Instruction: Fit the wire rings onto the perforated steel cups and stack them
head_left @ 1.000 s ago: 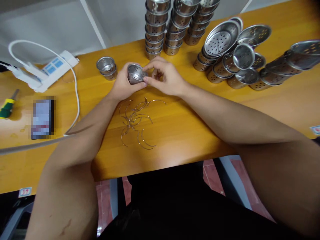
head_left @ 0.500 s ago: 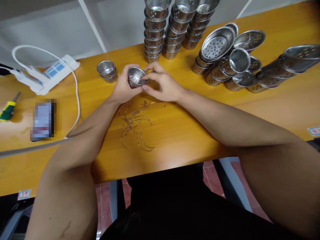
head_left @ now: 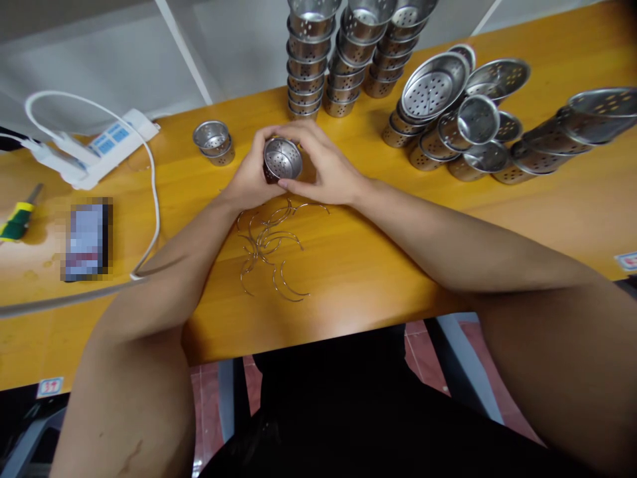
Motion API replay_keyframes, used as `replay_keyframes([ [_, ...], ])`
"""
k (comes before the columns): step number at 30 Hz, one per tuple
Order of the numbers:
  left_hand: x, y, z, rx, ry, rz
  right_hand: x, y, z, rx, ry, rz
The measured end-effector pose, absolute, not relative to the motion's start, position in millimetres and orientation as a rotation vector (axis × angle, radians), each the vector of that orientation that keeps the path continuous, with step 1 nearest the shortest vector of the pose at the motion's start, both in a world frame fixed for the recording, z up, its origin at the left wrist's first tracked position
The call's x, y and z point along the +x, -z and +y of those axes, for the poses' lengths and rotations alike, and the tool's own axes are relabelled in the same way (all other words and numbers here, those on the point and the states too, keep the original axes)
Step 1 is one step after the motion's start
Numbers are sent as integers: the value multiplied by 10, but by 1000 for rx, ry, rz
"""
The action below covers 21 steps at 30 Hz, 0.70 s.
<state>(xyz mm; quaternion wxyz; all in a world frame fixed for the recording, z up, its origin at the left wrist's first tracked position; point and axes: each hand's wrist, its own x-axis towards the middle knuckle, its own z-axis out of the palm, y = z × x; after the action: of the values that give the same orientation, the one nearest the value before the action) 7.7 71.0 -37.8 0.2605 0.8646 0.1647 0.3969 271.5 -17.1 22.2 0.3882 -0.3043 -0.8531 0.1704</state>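
A small perforated metal cup (head_left: pixel 283 160) is held above the table, its open top facing me. My left hand (head_left: pixel 250 169) wraps round its left side, closed on it. My right hand (head_left: pixel 326 162) curves round the far and right side, its thumb on the near rim and its fingers behind the cup; the fingertips are partly hidden. On the table just below the hands lies a loose pile of thin curved wires (head_left: pixel 261 242). Left of my left hand stand two nested perforated cups (head_left: pixel 213 141).
Tall stacks of perforated cups (head_left: pixel 306 70) stand at the back. More cups (head_left: pixel 458 126), some tilted, crowd the right. On the left are a white power strip (head_left: pixel 117 139) with a cable, a blurred-out phone (head_left: pixel 85 239) and a yellow-green screwdriver (head_left: pixel 18 219).
The cup has shifted slightly right and turned its mouth more toward me. My right fingers have moved from inside the cup to round its far side.
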Motion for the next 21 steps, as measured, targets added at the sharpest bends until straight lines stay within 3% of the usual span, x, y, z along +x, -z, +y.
replay_keyframes([
  [8,28,200,696,2579,-1136,555,2943,-746,-293,-1310,-251,-2337],
  [13,-401,-6,913,2576,-1449,962,3425,-643,-60,-1593,-280,-2312],
  [18,-768,194,1189,2318,-1682,1495,3499,-485,52,-1807,-265,-2165],
  [19,-829,246,1254,2256,-1736,1528,3477,-480,49,-1821,-264,-2157],
  [21,-933,317,1365,2449,-1508,1209,3432,-500,25,-1844,-270,-2152],
])
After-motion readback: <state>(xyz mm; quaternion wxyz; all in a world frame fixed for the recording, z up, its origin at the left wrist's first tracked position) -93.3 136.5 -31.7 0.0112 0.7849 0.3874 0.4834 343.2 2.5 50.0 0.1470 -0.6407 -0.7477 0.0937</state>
